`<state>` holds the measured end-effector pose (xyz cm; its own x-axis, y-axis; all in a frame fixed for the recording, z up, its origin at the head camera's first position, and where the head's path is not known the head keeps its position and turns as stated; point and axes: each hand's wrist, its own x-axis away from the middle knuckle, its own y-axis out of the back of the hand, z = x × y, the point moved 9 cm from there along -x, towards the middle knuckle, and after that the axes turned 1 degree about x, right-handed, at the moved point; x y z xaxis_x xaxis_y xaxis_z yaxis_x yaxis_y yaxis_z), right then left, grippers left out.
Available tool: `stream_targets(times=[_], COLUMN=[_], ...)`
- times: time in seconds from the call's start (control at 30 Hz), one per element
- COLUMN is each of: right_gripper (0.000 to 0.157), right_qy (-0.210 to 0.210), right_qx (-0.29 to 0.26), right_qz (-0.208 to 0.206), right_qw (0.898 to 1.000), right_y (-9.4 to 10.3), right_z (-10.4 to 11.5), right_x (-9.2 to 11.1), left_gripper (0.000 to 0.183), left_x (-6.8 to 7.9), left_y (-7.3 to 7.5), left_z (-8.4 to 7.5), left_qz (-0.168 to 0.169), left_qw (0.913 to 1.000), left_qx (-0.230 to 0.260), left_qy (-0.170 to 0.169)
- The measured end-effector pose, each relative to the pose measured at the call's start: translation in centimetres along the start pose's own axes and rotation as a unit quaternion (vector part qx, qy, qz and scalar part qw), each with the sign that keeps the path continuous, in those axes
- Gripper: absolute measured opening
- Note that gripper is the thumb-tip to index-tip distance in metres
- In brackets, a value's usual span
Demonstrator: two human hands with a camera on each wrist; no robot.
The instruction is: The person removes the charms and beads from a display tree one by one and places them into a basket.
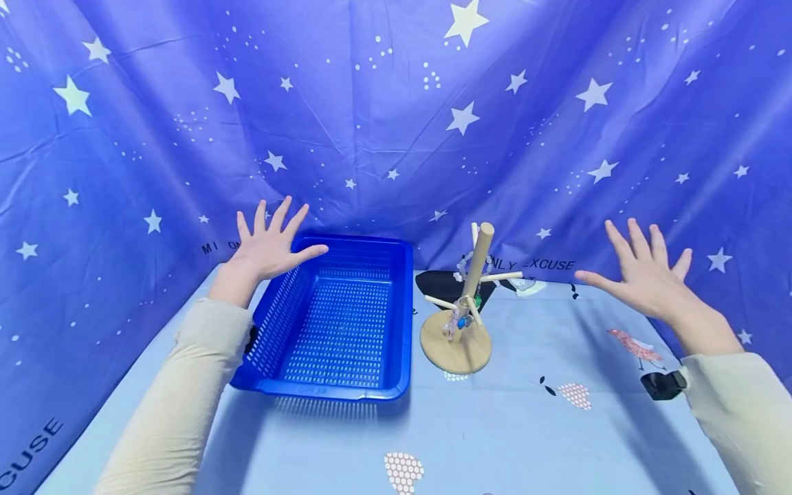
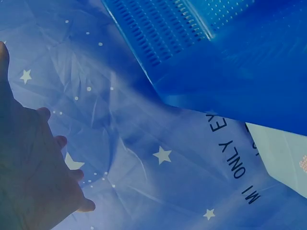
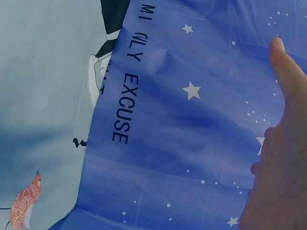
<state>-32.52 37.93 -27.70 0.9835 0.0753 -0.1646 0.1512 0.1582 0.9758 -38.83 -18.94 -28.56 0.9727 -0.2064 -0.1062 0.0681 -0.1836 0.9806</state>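
Note:
My left hand [image 1: 267, 249] is raised with its fingers spread, over the left rim of a blue plastic basket [image 1: 405, 330]. It holds nothing; the left wrist view shows the same hand [image 2: 33, 163] at the left edge. On the right side my right hand [image 1: 650, 278] is also held up, fingers apart, with nothing in it. Between the hands stands a wooden jewellery stand [image 1: 476, 265] with a round base and several pegs. A pale beaded bracelet [image 1: 463, 267] hangs on an upper peg, and a pink beaded piece [image 1: 452, 322] with blue parts hangs lower down.
Blue fabric with white stars [image 1: 371, 137] encloses the back and sides. A light blue printed cloth [image 1: 526, 426] covers the table. A black device [image 1: 663, 386] sits at the right wrist. The basket's perforated floor shows through its open top.

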Motion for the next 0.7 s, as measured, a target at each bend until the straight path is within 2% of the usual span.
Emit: stream_targets(times=[0.7], right_gripper=[0.103], right_qy=[0.005], right_qx=[-0.004], right_qz=[0.010], right_qw=[1.000], right_y=[-0.2], right_z=[0.9], right_x=[-0.7], left_gripper=[0.099], left_x=[-0.5], left_y=[0.5], left_z=[-1.1], left_qz=[-0.013], left_qw=[0.9998], left_qx=[-0.012], left_qy=[-0.008])
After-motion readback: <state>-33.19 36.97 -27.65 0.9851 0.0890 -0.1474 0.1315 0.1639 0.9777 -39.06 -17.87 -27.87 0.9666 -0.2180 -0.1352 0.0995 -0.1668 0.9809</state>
